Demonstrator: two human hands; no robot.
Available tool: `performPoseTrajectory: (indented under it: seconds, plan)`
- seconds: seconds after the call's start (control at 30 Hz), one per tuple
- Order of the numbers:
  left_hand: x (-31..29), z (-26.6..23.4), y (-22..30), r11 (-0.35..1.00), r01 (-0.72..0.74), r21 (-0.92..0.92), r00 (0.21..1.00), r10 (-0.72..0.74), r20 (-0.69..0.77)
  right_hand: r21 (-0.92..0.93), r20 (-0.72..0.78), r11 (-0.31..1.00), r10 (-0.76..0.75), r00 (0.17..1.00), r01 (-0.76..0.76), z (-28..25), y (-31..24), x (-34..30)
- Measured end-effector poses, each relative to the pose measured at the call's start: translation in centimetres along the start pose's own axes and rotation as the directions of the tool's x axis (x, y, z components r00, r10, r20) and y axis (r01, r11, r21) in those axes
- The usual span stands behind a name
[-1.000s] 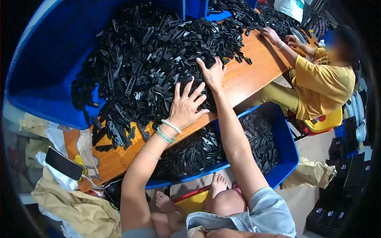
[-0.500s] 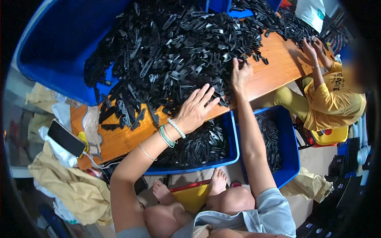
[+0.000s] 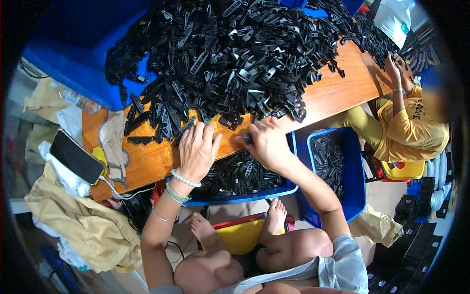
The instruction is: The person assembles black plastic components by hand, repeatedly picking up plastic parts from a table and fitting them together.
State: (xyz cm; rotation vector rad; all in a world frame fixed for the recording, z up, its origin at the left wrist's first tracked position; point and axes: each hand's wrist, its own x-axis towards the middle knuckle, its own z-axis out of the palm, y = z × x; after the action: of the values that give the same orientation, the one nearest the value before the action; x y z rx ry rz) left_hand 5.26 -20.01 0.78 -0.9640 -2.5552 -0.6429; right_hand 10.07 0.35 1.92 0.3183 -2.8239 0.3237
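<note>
A large heap of small black plastic pieces (image 3: pixel 235 63) covers much of the wooden table (image 3: pixel 338 88) in front of me. My left hand (image 3: pixel 196 152), with beads and bangles at its wrist, rests at the near edge of the heap. Its fingers are slightly bent and its thumb stands apart; a long black piece (image 3: pixel 185 130) lies by its fingertips. To its right, over the table's front edge, my right hand (image 3: pixel 268 144) is closed, somewhat blurred. A small black plastic piece (image 3: pixel 247 138) shows between its thumb and fingers.
Below the table edge stand two blue bins (image 3: pixel 289 188) (image 3: pixel 360 196) of black pieces. A big blue tub (image 3: pixel 73 68) leans at the left. A phone (image 3: pixel 76 157) with a cable lies beside a cloth (image 3: pixel 112 142). At the right, a person in yellow (image 3: pixel 416 117) handles pieces.
My right hand has drawn back from the heap's right side toward the table edge and now holds a black piece. My left hand has moved left and nearer to me.
</note>
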Motion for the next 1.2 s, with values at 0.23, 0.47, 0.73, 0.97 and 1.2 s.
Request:
performPoseTrajectory:
  seconds: [0.23,0.47,0.73,0.97,1.2]
  plan:
    - [-4.3,-1.7,-0.7,0.932,0.211,-0.294,0.969,-0.238,-0.060,0.090,-0.035,0.990,0.111,0.993,-0.108,0.0,-1.2,-0.6]
    - [-4.4,-2.7,-0.8,0.974,0.218,-0.068,0.974,-0.221,-0.056,0.137,-0.155,0.983,0.146,0.977,-0.125,1.6,-2.1,0.2]
    - [-3.8,-2.6,-1.5,0.867,0.145,-0.477,0.986,-0.167,-0.004,0.855,0.088,0.438,0.405,0.910,-0.277,1.6,-3.0,-0.5]
    - [-3.9,-2.5,-1.9,0.906,0.128,-0.403,0.991,-0.132,0.017,0.722,0.063,0.597,0.446,0.893,-0.349,1.3,-2.3,-1.8]
    - [-3.4,-1.9,-2.0,0.860,0.150,-0.487,0.989,-0.135,0.066,0.693,0.105,0.705,0.106,0.989,-0.149,1.3,-2.0,-0.9]
